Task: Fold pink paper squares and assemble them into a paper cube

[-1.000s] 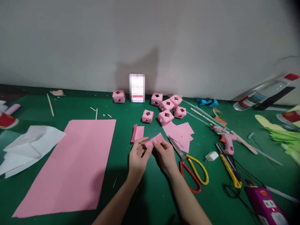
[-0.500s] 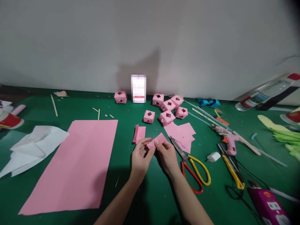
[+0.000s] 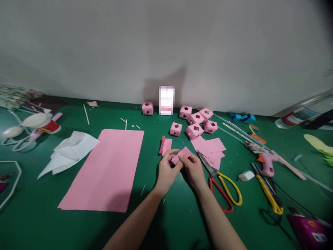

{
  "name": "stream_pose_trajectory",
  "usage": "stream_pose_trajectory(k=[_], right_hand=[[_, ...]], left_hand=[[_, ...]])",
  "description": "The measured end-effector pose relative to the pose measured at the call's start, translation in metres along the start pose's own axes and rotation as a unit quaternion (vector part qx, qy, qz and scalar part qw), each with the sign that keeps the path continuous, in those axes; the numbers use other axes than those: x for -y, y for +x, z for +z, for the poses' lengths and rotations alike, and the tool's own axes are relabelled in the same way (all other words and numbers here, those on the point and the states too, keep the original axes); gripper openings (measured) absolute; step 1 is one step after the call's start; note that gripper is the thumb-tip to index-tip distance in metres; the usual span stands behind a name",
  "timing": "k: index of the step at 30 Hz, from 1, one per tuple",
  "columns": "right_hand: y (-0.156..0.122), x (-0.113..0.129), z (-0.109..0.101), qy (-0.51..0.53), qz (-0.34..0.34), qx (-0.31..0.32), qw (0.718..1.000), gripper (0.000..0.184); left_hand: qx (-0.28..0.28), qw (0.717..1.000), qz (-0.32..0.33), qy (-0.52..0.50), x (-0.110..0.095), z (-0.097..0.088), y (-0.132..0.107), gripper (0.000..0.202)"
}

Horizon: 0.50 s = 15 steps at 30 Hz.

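Between my two hands is a small piece of pink paper (image 3: pixel 185 152), tilted above the table. My left hand (image 3: pixel 168 170) pinches its left side, and my right hand (image 3: pixel 194 170) grips its right side with the thumb on top. Just behind my left hand sit folded pink paper pieces (image 3: pixel 165 146). Scissors (image 3: pixel 212 172) with one red and one yellow handle lie right of my right hand, their tips on loose pink paper squares (image 3: pixel 210 149). Several folded pink paper boxes with diamond holes (image 3: pixel 194 131) stand farther back.
A stack of large pink sheets (image 3: pixel 104 170) lies at left, beside crumpled white paper (image 3: pixel 70 149) and a paper cup (image 3: pixel 43 122). A blurred-out screen (image 3: pixel 167 100) leans on the wall. At right are a pink glue gun (image 3: pixel 267 163), a yellow utility knife (image 3: pixel 267 192) and a white plug (image 3: pixel 246 175).
The view has turned left, so everything sits farther right and more of the table's left side shows. Both hands keep their hold on the pink paper, with little movement of the fingers.
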State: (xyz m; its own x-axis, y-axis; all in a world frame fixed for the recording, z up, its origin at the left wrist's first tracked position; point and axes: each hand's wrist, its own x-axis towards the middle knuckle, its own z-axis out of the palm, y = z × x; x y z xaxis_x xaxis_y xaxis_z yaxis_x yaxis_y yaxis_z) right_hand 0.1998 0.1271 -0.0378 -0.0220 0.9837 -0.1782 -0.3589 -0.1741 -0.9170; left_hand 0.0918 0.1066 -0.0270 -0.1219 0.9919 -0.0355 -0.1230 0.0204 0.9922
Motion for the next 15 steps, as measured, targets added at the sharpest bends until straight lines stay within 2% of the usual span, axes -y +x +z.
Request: stream_pose_trajectory(k=[11, 15], right_hand=[[-0.0004, 0.0014, 0.0012, 0.039, -0.005, 0.010, 0.999, 0.022], [0.0003, 0.0023, 0.0011, 0.056, 0.004, 0.011, 0.998, 0.024]], left_hand=[[-0.001, 0.998, 0.046, 0.031, -0.0001, 0.0018, 0.0019, 0.037], [-0.009, 0.999, 0.035, 0.021, -0.0015, 0.0038, 0.0022, 0.037]])
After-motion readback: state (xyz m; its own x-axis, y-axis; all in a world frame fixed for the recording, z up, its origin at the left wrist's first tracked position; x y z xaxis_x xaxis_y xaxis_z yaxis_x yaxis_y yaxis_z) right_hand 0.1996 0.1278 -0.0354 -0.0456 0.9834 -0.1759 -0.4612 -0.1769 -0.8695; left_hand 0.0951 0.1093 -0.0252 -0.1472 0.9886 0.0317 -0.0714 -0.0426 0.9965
